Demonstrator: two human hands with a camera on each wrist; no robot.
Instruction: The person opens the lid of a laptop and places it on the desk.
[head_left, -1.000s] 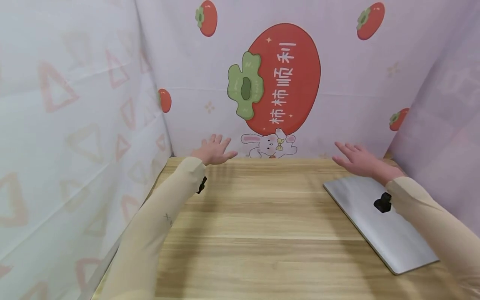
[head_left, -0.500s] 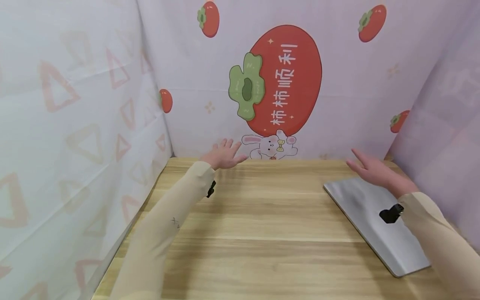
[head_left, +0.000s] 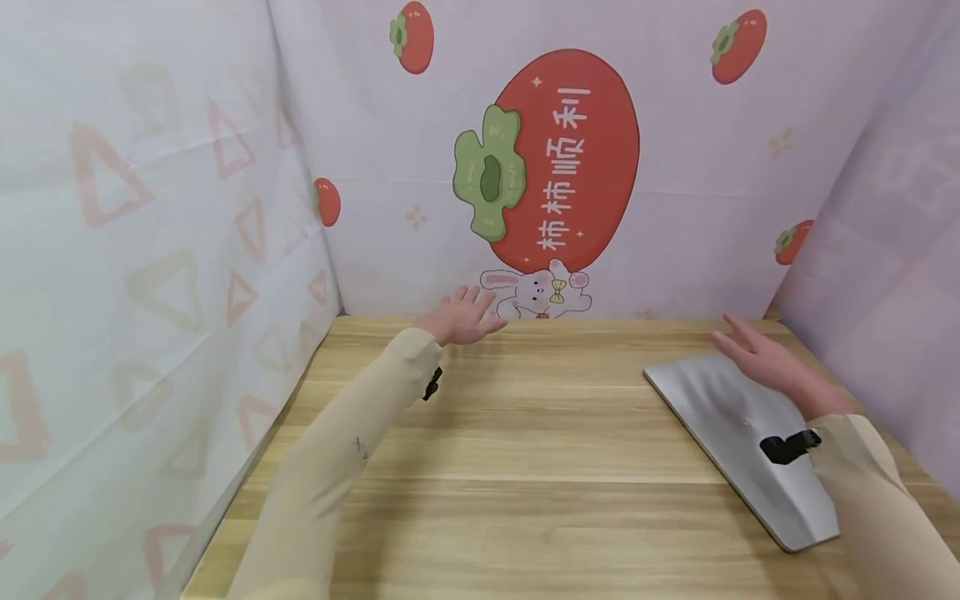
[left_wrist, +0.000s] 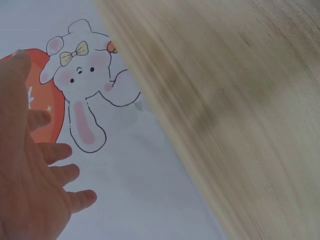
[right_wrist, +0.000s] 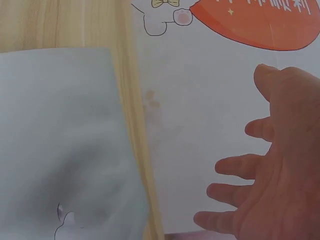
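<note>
A shut silver laptop (head_left: pixel 723 421) lies flat at the right side of the wooden table (head_left: pixel 540 433). My right hand (head_left: pixel 768 362) hovers above its far part, fingers extended, holding nothing. In the right wrist view the same hand (right_wrist: pixel 287 165) has its fingers spread apart, with the laptop's grey lid (right_wrist: pixel 55 115) off to the left. My left hand (head_left: pixel 462 317) is raised over the back left of the table, fingers straight and nothing held. The left wrist view shows that hand (left_wrist: pixel 35 175) from the side, thumb and fingers apart, against the printed back cloth.
A cloth backdrop (head_left: pixel 675 242) with a big red persimmon and a rabbit rises behind the table's back edge. Hanging cloth walls (head_left: pixel 172 333) flank the table on the left and on the right (head_left: pixel 885 292). Small black cameras (head_left: pixel 432 385) sit on both sleeves.
My right hand has moved to the right and lower, over the laptop. My left hand has shifted right and slightly down. The laptop stays where it was.
</note>
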